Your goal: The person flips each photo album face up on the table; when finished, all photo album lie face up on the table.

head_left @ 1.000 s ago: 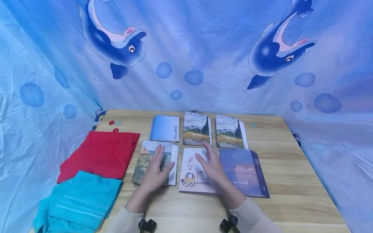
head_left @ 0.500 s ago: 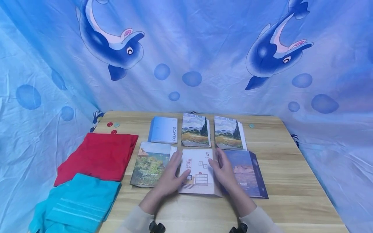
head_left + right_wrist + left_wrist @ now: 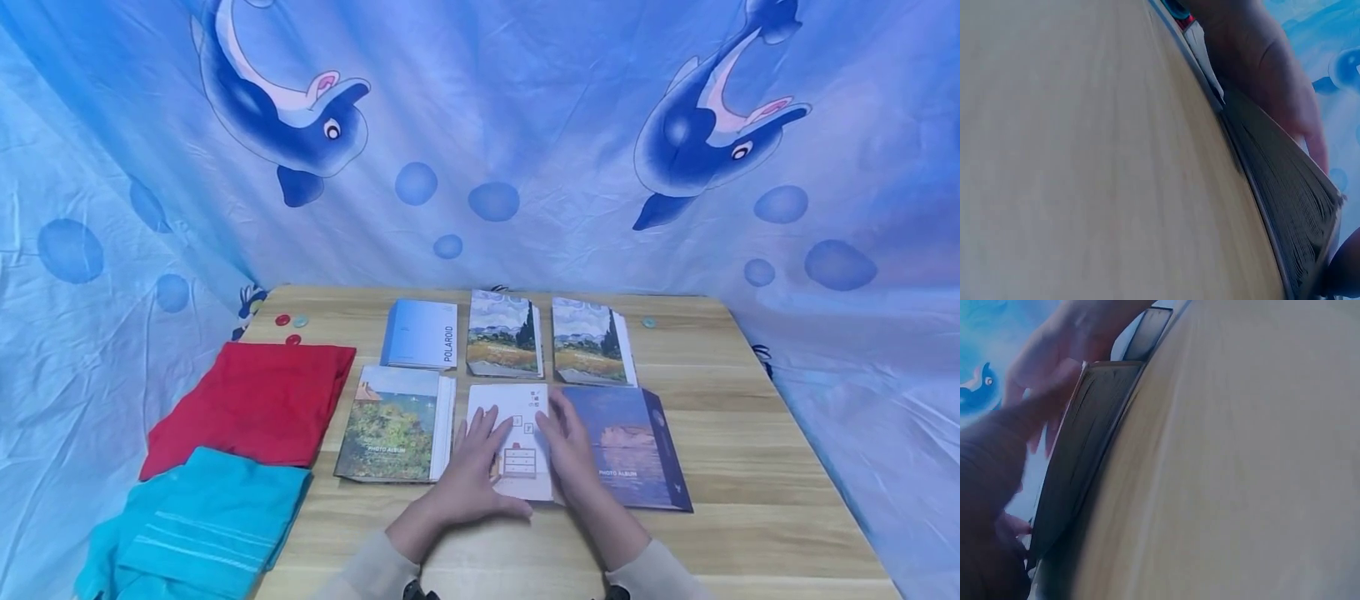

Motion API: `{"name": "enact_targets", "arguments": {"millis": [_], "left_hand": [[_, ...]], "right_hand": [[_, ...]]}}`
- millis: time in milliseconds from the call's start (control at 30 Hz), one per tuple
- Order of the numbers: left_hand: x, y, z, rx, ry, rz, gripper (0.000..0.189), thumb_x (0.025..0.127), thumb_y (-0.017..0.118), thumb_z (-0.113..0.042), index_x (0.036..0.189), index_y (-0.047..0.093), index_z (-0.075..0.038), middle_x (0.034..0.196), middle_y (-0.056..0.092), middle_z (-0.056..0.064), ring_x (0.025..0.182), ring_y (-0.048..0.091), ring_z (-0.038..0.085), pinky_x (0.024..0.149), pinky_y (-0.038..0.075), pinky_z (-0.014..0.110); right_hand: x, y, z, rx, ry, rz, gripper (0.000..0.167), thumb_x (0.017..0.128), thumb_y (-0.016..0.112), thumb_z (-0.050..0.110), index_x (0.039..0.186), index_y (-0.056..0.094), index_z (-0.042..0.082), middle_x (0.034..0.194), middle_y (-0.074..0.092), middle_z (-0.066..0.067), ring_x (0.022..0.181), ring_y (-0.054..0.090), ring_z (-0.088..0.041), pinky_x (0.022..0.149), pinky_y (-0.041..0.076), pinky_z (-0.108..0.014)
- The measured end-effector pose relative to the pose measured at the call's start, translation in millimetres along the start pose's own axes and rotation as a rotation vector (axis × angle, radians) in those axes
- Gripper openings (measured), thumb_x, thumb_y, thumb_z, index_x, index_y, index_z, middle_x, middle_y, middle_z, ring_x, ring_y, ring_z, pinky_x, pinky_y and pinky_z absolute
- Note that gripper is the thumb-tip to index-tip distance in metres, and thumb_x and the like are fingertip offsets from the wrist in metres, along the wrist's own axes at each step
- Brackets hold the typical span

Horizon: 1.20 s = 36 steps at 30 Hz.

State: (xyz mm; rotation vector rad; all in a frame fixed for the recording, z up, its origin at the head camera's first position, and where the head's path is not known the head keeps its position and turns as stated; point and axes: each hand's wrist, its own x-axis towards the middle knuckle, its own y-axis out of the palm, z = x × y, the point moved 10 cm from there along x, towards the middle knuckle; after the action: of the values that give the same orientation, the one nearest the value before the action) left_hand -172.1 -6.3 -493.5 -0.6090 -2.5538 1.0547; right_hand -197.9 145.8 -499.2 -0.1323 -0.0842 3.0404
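Observation:
A white photo album (image 3: 522,483) with drawings of furniture on its cover lies in the middle of the near row. My left hand (image 3: 474,471) rests on its left part, fingers spread over the cover and thumb by the near edge. The album's right edge is held by my right hand (image 3: 573,450), with the thumb on the cover and the other fingers along the side. In the right wrist view the page edges of the album (image 3: 1288,206) face the camera, and the left hand (image 3: 1266,75) is over the cover.
A garden-picture album (image 3: 390,425) lies left, a purple album (image 3: 618,442) right. Behind them stand a blue Polaroid album (image 3: 422,333) and two landscape albums (image 3: 501,337). Red cloth (image 3: 255,400) and turquoise cloth (image 3: 202,517) lie at the left, with several small buttons (image 3: 282,320) near the back edge.
My left hand has moved right from above the garden-picture album onto the white album's cover. My right hand has come down to the white album's right edge.

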Motion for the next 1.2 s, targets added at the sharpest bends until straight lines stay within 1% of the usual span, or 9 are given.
{"name": "enact_targets", "arguments": {"millis": [67, 200, 333, 500, 600, 733, 900, 1067, 1200], "left_hand": [[-0.7, 2.2, -1.7, 0.024, 0.017, 0.007, 0.129, 0.059, 0.091, -0.061, 0.161, 0.028, -0.013, 0.167, 0.012, 0.019, 0.153, 0.004, 0.040, 0.121, -0.004, 0.060], [-2.0, 3.0, -1.4, 0.030, 0.017, 0.019, 0.126, 0.062, 0.093, -0.045, 0.163, 0.023, -0.017, 0.167, 0.010, 0.020, 0.153, 0.001, 0.041, 0.121, -0.004, 0.059], [-5.2, 0.5, -1.5, 0.006, 0.007, 0.018, 0.124, 0.062, 0.091, -0.034, 0.163, 0.020, -0.013, 0.166, 0.011, 0.022, 0.153, 0.003, 0.040, 0.121, -0.003, 0.058], [-10.7, -5.1, -0.1, -0.075, -0.018, -0.011, 0.121, 0.065, 0.089, -0.035, 0.163, 0.020, -0.012, 0.166, 0.014, 0.021, 0.153, 0.006, 0.040, 0.122, 0.003, 0.058], [-13.6, -7.5, 3.4, -0.135, -0.044, -0.030, 0.120, 0.066, 0.089, -0.034, 0.163, 0.021, -0.013, 0.167, 0.014, 0.016, 0.154, 0.006, 0.038, 0.121, 0.009, 0.060], [-15.6, -9.1, 6.8, -0.229, -0.080, -0.030, 0.121, 0.068, 0.090, -0.040, 0.163, 0.020, -0.014, 0.169, 0.013, 0.011, 0.154, 0.008, 0.033, 0.120, 0.014, 0.060], [-12.4, -9.6, 6.1, -0.348, -0.111, -0.040, 0.108, 0.083, 0.078, -0.050, 0.163, 0.017, -0.011, 0.168, 0.014, 0.011, 0.154, 0.013, 0.028, 0.122, 0.015, 0.052], [-4.8, -6.8, -3.8, -0.411, -0.078, -0.048, 0.092, 0.094, 0.066, -0.048, 0.162, 0.018, -0.009, 0.168, 0.017, 0.012, 0.153, 0.019, 0.028, 0.122, 0.019, 0.050], [2.1, -2.8, -13.5, -0.495, -0.046, -0.039, 0.086, 0.098, 0.060, -0.044, 0.162, 0.016, -0.008, 0.167, 0.016, 0.015, 0.151, 0.023, 0.032, 0.120, 0.024, 0.051]], "right_hand": [[-0.4, 1.9, -1.8, 0.037, 0.014, 0.001, 0.059, 0.102, 0.059, 0.019, 0.156, 0.036, 0.010, 0.162, 0.034, -0.011, 0.149, 0.029, -0.031, 0.123, 0.020, -0.048], [1.9, 0.7, -1.7, 0.058, 0.019, -0.006, 0.055, 0.104, 0.056, 0.019, 0.155, 0.038, 0.009, 0.162, 0.034, -0.011, 0.150, 0.028, -0.030, 0.124, 0.020, -0.045], [4.2, -5.2, 1.7, -0.042, 0.019, -0.022, 0.053, 0.105, 0.055, 0.020, 0.154, 0.039, 0.007, 0.160, 0.036, -0.015, 0.150, 0.028, -0.033, 0.123, 0.020, -0.047], [0.8, -11.3, 9.6, -0.132, -0.015, -0.048, 0.054, 0.103, 0.057, 0.016, 0.153, 0.040, 0.004, 0.157, 0.039, -0.021, 0.147, 0.033, -0.036, 0.122, 0.023, -0.048], [0.0, -12.0, 11.5, -0.100, -0.026, -0.036, 0.058, 0.102, 0.058, 0.009, 0.154, 0.036, 0.001, 0.159, 0.034, -0.023, 0.148, 0.031, -0.037, 0.122, 0.024, -0.046], [0.7, -18.6, 7.1, -0.056, 0.036, -0.054, 0.060, 0.103, 0.055, 0.008, 0.157, 0.030, 0.000, 0.160, 0.032, -0.025, 0.145, 0.035, -0.041, 0.118, 0.032, -0.049], [2.2, -24.4, 8.7, 0.085, 0.085, -0.057, 0.051, 0.101, 0.048, 0.001, 0.151, 0.040, -0.003, 0.151, 0.044, -0.027, 0.137, 0.048, -0.039, 0.106, 0.048, -0.038], [1.1, -29.7, 22.9, 0.141, 0.049, -0.051, 0.048, 0.100, 0.046, -0.003, 0.148, 0.047, -0.001, 0.148, 0.051, -0.023, 0.134, 0.051, -0.034, 0.093, 0.053, -0.019], [-2.2, -32.2, 34.9, 0.170, 0.021, -0.041, 0.045, 0.102, 0.049, 0.000, 0.147, 0.049, 0.001, 0.147, 0.052, -0.021, 0.132, 0.053, -0.028, 0.095, 0.052, -0.020]]}}
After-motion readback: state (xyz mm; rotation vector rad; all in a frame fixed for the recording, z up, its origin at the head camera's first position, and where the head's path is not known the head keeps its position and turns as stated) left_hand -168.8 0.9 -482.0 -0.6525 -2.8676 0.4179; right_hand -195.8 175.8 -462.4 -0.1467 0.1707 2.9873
